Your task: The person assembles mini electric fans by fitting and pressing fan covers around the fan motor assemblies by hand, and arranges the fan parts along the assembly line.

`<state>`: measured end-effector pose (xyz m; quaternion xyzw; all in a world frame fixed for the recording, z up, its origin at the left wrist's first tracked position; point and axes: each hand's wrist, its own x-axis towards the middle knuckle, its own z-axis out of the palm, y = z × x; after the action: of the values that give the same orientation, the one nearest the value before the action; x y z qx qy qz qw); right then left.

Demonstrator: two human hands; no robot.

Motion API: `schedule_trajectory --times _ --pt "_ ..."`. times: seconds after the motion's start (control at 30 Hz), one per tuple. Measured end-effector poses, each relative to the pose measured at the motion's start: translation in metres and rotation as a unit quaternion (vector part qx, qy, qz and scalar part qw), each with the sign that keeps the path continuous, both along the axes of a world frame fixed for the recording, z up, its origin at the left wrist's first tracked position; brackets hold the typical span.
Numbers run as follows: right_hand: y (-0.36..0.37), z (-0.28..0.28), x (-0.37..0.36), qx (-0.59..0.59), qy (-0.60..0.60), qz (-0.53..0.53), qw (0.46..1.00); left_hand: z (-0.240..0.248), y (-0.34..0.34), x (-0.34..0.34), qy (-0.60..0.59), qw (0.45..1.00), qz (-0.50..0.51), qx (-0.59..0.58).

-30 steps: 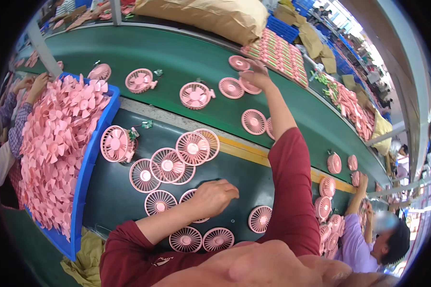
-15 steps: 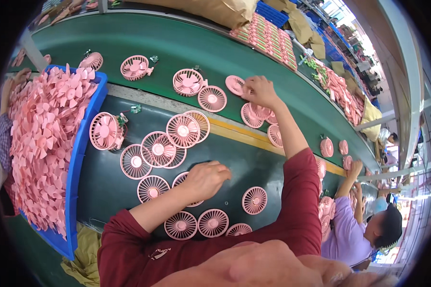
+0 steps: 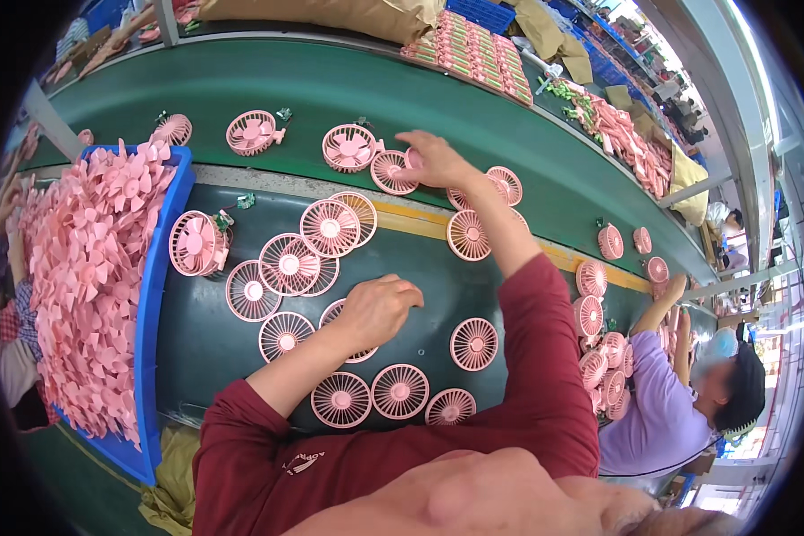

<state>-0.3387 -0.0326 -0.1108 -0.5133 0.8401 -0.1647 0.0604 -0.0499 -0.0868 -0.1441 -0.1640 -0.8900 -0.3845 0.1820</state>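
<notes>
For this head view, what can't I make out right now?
All in the head view:
Right hand: its back hides whether its fingers grip the nearby pink grille.
Left hand: its palm is hidden by its back.
Grille at the left wrist: partly covered by that wrist.
Blue tray: floor buried under pink fan blades.
Circuit board: details too small.

Bench [image 3: 445, 284]: open gap is lying between left hand [image 3: 380, 308] and lone pink grille [image 3: 473, 344]. Far belt [image 3: 241, 80]: free lane is running beyond pink fans [image 3: 348, 147]. Blue bin [image 3: 156, 313] is blocking left; right forearm [image 3: 506, 225] is overhanging belt.
</notes>
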Motion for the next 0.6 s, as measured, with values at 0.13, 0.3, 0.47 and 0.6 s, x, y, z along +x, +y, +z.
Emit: schedule_trajectory --times 0.13,0.3,0.47,0.6 --pt "0.000 -0.001 0.026 0.080 0.040 -0.071 0.993 0.002 -0.001 0.002 -0.004 1.000 -0.004 -0.009" --pt "0.049 0.031 0.024 -0.049 -0.187 -0.034 0.981 0.005 -0.002 0.002 -0.018 1.000 -0.011 -0.007" --pt "0.091 0.046 0.085 -0.041 -0.215 0.118 0.969 0.009 -0.002 0.002 -0.007 1.000 -0.015 -0.001" --pt "0.116 0.055 0.074 -0.064 -0.302 0.084 0.947 0.012 -0.007 0.007 -0.021 0.998 -0.066 0.000"
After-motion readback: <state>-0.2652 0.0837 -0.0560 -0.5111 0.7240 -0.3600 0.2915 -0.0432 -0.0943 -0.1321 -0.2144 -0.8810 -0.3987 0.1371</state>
